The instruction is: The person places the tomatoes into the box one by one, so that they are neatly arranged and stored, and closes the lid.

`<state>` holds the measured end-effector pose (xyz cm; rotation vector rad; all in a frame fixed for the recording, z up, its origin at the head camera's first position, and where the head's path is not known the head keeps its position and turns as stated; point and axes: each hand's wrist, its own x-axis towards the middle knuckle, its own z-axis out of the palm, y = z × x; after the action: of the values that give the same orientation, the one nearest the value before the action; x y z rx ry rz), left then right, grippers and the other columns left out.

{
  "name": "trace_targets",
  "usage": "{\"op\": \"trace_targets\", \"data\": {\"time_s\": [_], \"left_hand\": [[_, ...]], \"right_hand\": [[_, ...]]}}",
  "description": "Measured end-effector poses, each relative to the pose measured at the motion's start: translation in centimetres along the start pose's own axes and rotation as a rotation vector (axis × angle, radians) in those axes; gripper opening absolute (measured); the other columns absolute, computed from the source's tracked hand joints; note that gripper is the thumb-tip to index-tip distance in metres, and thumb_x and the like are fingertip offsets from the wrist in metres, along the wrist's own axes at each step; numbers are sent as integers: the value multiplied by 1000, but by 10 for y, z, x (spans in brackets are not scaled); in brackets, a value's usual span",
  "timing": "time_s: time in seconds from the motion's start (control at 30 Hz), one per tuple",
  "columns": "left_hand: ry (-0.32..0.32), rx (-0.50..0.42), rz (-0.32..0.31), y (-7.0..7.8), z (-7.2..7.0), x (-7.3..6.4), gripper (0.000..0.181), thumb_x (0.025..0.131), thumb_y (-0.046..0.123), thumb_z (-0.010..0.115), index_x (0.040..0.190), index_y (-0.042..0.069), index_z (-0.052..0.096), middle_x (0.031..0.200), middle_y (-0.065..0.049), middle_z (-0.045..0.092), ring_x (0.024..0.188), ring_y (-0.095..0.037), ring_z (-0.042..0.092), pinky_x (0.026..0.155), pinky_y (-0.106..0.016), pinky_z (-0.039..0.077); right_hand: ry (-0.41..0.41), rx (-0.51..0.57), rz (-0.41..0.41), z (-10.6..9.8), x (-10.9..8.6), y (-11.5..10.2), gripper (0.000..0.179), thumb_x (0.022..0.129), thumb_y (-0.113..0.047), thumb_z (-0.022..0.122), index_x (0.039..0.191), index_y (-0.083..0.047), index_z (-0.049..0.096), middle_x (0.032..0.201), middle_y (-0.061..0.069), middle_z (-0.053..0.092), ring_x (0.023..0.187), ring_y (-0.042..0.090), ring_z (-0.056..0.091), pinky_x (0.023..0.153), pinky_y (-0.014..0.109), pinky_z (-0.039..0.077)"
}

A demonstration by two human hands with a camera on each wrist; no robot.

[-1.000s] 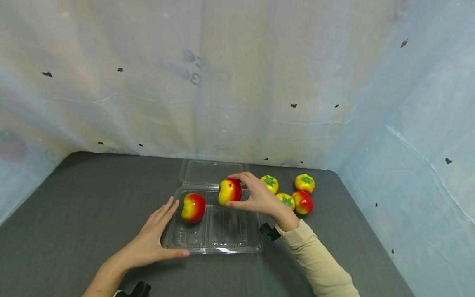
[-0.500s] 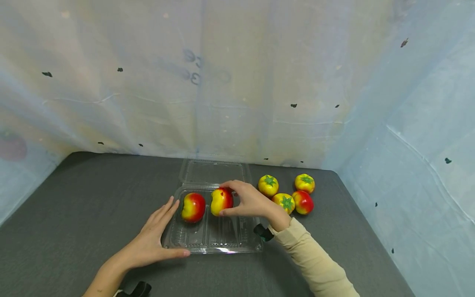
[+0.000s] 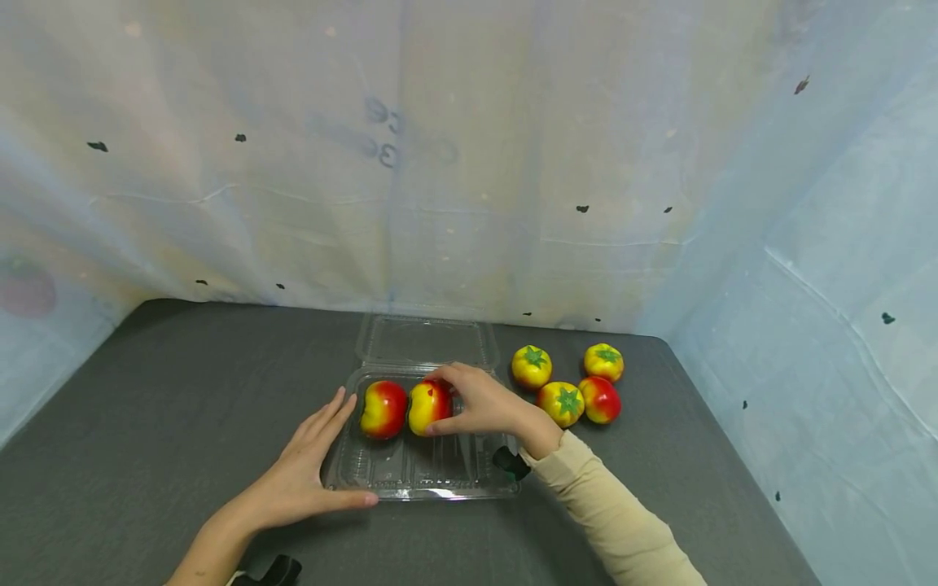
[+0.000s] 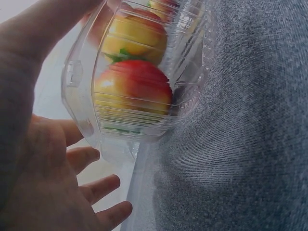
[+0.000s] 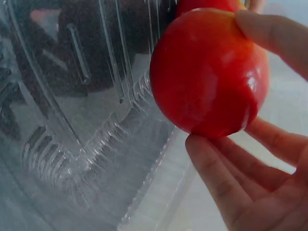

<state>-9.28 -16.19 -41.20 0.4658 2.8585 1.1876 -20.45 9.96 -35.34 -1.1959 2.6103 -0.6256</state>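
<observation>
A clear plastic clamshell box (image 3: 425, 493) lies with its lid folded back on the dark table. In its back left part sits a red and yellow persimmon (image 3: 383, 409). My right hand (image 3: 484, 403) holds a second persimmon (image 3: 421, 408) between thumb and fingertips, close beside the first and over the box. In the right wrist view, this persimmon (image 5: 207, 72) shows its red, glossy side. My left hand (image 3: 296, 468) spreads straight fingers along the box's left side, thumb by the front left corner. Through the box wall, the left wrist view shows a persimmon (image 4: 134, 91).
Several more persimmons stand right of the box: one at the back (image 3: 531, 367), one nearer (image 3: 561, 404), a red one (image 3: 600, 400) and a yellow one (image 3: 604, 361). The lid (image 3: 427, 340) reaches toward the pale plastic sheet (image 3: 469, 203) behind the table.
My right hand has moved left and down with its persimmon, from above the box to right beside the first one. The left hand has stayed in place.
</observation>
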Motion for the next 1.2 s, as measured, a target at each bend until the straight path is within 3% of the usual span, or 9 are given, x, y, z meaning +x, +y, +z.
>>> {"op": "trace_targets", "data": {"time_s": [0.23,0.67,1.2], "left_hand": [[-4,-3,-6,1,1,1,119,65,56,81,155,17,14,161,-16,5,139,-51,14,90,-80,26],[-13,8,-31,3,1,2,119,65,59,80,156,20,13,161,-15,4,138,-50,15,90,-79,28],[-5,9,-16,-1,1,1,119,65,58,80,156,19,12,162,-14,4,138,-50,15,90,-79,27]], "right_hand": [[-7,-22,70,6,2,-3,66,78,-38,79,132,-11,54,120,7,51,99,18,54,85,26,49],[-3,-18,74,10,4,-5,68,77,-38,80,133,-10,53,118,6,51,96,18,55,83,25,49],[-52,-26,75,5,1,-5,71,80,-38,77,139,-11,49,132,8,50,109,24,55,94,35,48]]}}
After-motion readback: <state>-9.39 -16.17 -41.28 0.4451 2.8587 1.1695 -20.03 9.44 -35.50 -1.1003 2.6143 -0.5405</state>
